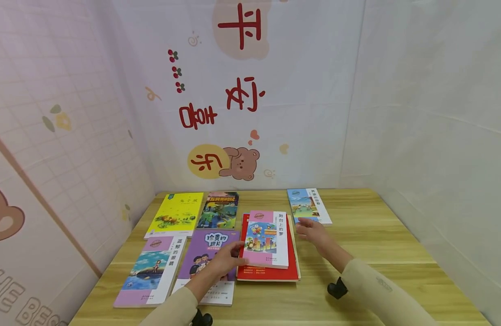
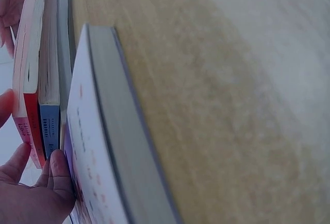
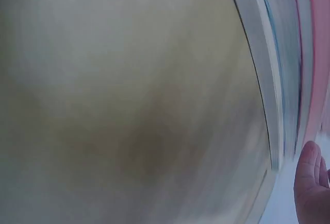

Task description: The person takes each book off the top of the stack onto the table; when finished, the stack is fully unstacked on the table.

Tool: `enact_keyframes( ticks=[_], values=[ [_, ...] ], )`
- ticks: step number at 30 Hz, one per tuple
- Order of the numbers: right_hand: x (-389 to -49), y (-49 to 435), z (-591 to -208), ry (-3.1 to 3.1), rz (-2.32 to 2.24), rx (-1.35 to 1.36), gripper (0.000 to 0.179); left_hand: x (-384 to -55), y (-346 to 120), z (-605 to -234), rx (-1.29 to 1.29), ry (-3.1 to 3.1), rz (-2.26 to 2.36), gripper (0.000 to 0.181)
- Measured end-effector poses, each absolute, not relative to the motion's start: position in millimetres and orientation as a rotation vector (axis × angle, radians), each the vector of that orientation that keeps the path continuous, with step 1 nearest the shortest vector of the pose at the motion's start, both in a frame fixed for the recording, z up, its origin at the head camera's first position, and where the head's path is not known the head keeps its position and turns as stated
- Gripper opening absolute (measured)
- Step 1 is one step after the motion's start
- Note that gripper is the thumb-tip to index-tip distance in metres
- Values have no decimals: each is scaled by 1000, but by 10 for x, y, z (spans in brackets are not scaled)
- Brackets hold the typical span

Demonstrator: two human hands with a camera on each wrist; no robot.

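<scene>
As the left hand, fingers spread, touches the book stack, the right hand hovers nearby, fingers loose.

red book: cover mostly hidden | book stack, right wrist view: blurred | right fingers: partly cut off

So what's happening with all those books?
Someone is handling books on a wooden table. Their left hand touches the left side of a pile, where a pink book lies on a red one. Their right hand holds nothing; it's just off the pile's right side, near the blue book at the back. Four more books lie flat over on the left.
</scene>
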State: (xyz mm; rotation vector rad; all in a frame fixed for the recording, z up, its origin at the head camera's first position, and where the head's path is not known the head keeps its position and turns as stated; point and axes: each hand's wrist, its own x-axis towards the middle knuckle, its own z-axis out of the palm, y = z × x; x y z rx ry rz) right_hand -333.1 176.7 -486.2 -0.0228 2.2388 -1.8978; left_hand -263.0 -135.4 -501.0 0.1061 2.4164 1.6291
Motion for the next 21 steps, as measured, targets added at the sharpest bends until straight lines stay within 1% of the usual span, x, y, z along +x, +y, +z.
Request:
enact_keyframes(
  ticks=[9,21],
  values=[
    [-3009,1580,-4993,2269,-1917,29,52,-2629,-1355,-5002,108,2421,1627,61],
    [-2891,1533,-4982,2311,-1853,66,55,-2612,-1394,-5030,170,2388,1652,57]
  ],
)
